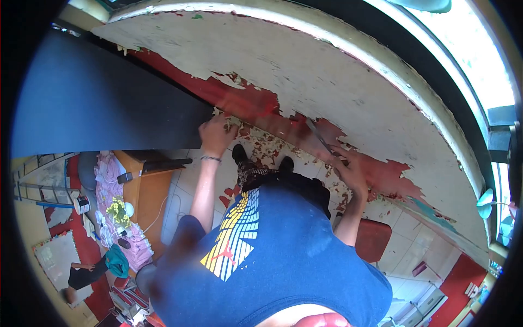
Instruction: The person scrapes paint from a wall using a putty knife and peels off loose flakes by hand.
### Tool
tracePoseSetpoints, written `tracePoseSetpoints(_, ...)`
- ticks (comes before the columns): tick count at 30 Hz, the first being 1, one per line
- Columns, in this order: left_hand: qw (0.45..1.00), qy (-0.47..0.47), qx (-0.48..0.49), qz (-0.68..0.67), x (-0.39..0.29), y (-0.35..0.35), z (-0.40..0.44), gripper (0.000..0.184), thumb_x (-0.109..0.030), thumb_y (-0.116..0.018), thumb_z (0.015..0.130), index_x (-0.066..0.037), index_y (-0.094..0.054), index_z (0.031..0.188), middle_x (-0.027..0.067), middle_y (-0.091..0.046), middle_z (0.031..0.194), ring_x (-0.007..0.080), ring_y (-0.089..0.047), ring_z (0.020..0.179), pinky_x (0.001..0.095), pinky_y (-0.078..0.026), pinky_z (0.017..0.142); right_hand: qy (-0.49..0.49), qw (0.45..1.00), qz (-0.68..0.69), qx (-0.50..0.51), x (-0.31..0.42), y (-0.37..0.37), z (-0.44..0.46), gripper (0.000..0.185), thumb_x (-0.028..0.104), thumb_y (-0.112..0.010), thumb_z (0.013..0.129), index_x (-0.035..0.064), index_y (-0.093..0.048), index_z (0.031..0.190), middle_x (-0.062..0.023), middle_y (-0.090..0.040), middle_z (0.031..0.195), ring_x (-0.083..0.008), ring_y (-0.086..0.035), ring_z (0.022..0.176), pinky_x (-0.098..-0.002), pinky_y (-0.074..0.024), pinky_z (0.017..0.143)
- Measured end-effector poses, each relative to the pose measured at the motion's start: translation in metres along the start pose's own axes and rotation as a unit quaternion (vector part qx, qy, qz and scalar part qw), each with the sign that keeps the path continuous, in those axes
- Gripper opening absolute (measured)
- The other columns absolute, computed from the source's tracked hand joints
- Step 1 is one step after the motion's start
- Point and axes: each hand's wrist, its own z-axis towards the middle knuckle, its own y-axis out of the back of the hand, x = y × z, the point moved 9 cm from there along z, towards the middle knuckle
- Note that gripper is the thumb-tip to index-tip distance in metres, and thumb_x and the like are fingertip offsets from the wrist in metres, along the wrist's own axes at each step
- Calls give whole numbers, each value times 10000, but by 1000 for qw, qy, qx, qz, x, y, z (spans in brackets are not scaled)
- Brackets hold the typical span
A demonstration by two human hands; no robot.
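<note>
A wall (348,82) with peeling white paint over red curves in front of me. My right hand (350,170) is closed around a narrow metal scraper (320,135), whose blade lies against the exposed red strip (250,103). My left hand (217,135), with a dark band at the wrist, is by the corner of a large dark panel (120,98). Its thumb stands apart from the other fingers, which are partly hidden, and I see nothing held in it. Loose paint flakes (267,147) lie on the floor below both hands.
A red-seated chair (373,240) stands to my right. At left are a wooden desk (143,191) and a table with a pink cloth (136,245). Another person (87,275) is farther off at lower left. Bright windows (463,38) line the upper right.
</note>
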Motion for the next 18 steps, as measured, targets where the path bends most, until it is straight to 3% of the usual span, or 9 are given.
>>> tracePoseSetpoints(4,997,-81,-3,-5,-88,2,28,376,-411,-731,769,-74,-693,930,118,-694,902,309,-668,810,396,-497,790,-30,999,6,11,14,13,2,382,205,-648,908,40,-626,1251,-93,-683,945,-102,-554,632,-253,-473,598)
tracePoseSetpoints(6,995,-103,-16,-12,-100,-4,39,354,-403,-728,777,-76,-690,905,119,-694,868,314,-666,775,390,-499,784,48,998,-36,6,24,13,3,339,123,-594,920,25,-626,1243,-34,-614,768,-54,-479,562,-223,-354,474)
tracePoseSetpoints(7,991,-130,-29,-28,-105,-7,47,319,-391,-710,791,-88,-679,886,99,-677,803,300,-661,725,399,-507,745,47,998,-37,3,18,10,6,339,123,-594,920,25,-626,1243,-34,-614,768,-54,-479,562,-223,-354,474)
tracePoseSetpoints(9,985,-161,-39,-48,-109,-14,53,286,-380,-693,806,-101,-669,866,79,-660,738,285,-657,675,407,-515,706,200,971,-126,-43,38,5,2,340,119,-594,914,18,-629,1236,-102,-685,970,-98,-584,686,-254,-466,579)
tracePoseSetpoints(11,956,-280,-76,-33,-117,-9,44,170,-261,-661,840,-93,-644,814,77,-662,740,261,-659,683,391,-516,715,156,983,-96,-28,38,2,0,335,119,-593,912,15,-633,1228,-116,-678,1063,-123,-608,742,-273,-491,637)
tracePoseSetpoints(12,956,-281,-74,-32,-114,-4,45,170,-261,-661,840,-93,-644,814,77,-662,740,261,-659,683,391,-516,715,113,991,-65,-11,37,-1,-1,330,119,-593,911,13,-637,1220,-130,-670,1156,-147,-633,797,-293,-517,695)
tracePoseSetpoints(15,948,-302,-83,-64,-108,11,39,167,-209,-661,829,-72,-633,738,84,-659,733,274,-642,683,397,-499,711,66,996,-47,-19,33,-1,-4,354,204,-635,921,11,-632,1217,-160,-677,1142,-194,-654,917,-307,-512,790)
tracePoseSetpoints(18,967,-239,-69,-56,-81,15,31,150,-204,-667,810,-74,-625,748,92,-650,727,283,-636,679,399,-494,711,85,992,-88,-23,30,2,-7,351,198,-635,920,11,-630,1218,-151,-681,1135,-189,-649,904,-311,-513,791)
